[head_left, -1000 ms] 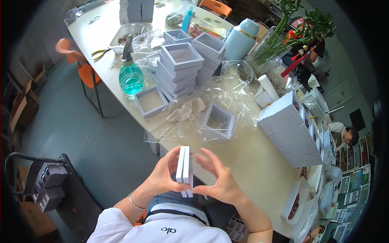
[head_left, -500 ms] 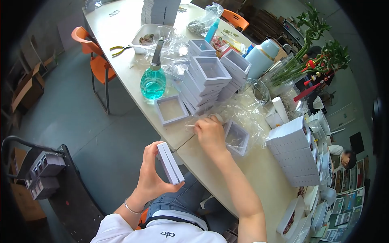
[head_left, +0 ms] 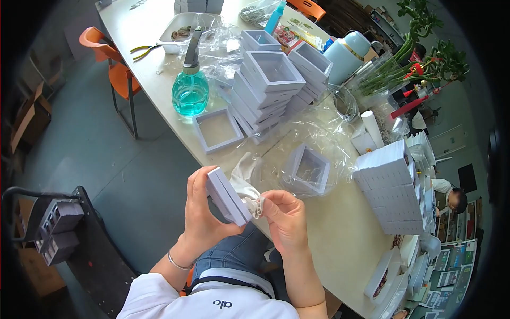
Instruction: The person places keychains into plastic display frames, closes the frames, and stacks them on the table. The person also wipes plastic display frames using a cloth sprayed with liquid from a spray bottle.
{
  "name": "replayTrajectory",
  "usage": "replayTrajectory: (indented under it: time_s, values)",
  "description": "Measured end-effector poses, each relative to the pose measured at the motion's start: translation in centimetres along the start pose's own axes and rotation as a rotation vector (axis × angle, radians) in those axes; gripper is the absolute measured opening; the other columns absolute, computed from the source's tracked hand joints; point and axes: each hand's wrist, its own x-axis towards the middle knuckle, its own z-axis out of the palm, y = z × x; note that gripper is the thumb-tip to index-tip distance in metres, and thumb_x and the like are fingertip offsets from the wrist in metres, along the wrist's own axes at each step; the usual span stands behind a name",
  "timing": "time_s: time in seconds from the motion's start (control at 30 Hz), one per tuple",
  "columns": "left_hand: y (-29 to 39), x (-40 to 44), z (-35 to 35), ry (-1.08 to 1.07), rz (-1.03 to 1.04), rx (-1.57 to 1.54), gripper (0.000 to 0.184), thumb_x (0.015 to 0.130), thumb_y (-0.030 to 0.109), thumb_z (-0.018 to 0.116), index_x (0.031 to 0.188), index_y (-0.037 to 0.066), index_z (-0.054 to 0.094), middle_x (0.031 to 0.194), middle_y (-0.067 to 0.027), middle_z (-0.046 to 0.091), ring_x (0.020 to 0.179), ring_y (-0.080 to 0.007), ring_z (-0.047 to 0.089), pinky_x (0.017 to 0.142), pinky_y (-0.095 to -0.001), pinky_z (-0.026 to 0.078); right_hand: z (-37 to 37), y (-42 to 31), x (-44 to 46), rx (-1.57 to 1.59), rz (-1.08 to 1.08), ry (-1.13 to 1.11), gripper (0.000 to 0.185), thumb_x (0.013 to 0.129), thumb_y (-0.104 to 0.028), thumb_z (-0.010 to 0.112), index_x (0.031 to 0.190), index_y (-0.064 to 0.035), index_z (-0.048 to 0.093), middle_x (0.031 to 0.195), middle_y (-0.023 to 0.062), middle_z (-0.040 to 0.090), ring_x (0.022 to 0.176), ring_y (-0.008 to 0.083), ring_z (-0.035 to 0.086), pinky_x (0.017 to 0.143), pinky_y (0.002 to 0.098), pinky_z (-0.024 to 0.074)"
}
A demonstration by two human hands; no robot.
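My left hand (head_left: 201, 210) grips a white box frame (head_left: 227, 196) by its edges, tilted on its side above the table's near edge. Pinched in my right hand (head_left: 285, 218) is a crumpled white cloth (head_left: 244, 178), held right beside the frame; whether it touches the frame's face is hidden. A square white frame (head_left: 218, 131) lies on the table beyond my left hand. Another frame (head_left: 306, 169) rests on clear plastic film to the right. Farther back, several more frames stand in a tall stack (head_left: 271, 74).
A green spray bottle (head_left: 190, 94) stands left of the stack. Behind it are a plastic tub (head_left: 169, 47) and yellow pliers (head_left: 144, 51). A light-blue flask (head_left: 346, 57) and plants in a vase are back right. Stacked white frames (head_left: 390, 186) stand at the right. A person (head_left: 451, 198) is farther off.
My right hand has come back from the table with the white cloth, over to the frame. My left hand still holds the frame, now turned slightly. The view has shifted a little.
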Motion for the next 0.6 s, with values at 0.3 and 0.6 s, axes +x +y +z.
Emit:
replayTrajectory:
  time_s: [0.3,0.6]
  values:
    - [1.1,0.0,0.5,-0.017,-0.011,0.012,0.105,0.042,0.016,0.088,0.133,0.0,0.038,0.121,-0.0152,0.047,0.107,-0.0309,0.052,0.088,-0.038,0.046,0.2,2.1,-1.5,-0.171,-0.359,-0.069,0.018,0.08,0.01,0.071,0.097,0.0062,0.069,0.102,0.0092,0.062,0.087,0.0144,0.064,0.078,0.0255,0.0553]
    - [1.7,-0.1,0.7,0.007,-0.13,-0.083,0.096,0.046,0.019,0.088,0.129,0.0,0.043,0.12,-0.0105,0.047,0.112,-0.023,0.051,0.097,-0.0353,0.042,1.4,1.2,-2.5,0.195,-0.096,0.18,0.01,0.088,-0.003,0.07,0.096,0.0026,0.069,0.098,0.0104,0.066,0.08,0.0112,0.063,0.063,0.0201,0.0498]
